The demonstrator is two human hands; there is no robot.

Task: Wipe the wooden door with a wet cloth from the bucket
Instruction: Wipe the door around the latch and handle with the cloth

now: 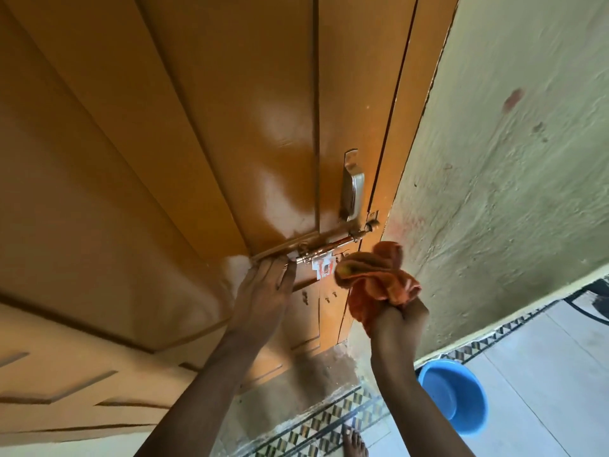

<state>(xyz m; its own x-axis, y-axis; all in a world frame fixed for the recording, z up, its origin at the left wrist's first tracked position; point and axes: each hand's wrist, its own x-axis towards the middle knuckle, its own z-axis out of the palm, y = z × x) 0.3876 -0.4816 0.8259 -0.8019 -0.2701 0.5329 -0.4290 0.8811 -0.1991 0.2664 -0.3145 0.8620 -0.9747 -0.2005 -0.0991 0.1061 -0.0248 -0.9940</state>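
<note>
- our left hand (263, 288) flat on the wooden door (148, 159), fingers straight
- our right hand (400, 319) clenched round the orange cloth (379, 275), beside the latch (329, 245)
- blue bucket (453, 395) on floor

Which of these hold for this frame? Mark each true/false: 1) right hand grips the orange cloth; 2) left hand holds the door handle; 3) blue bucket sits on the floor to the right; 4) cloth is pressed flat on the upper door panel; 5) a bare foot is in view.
1. True. The right hand grips the bunched orange cloth.
2. False. The left hand lies with straight fingers on the wooden door beside the slide bolt; the metal door handle above is untouched.
3. True. The blue bucket stands on the tiled floor, lower right.
4. False. The cloth is bunched up by the door's edge, near the bolt.
5. True. A bare foot shows at the bottom edge.
</note>
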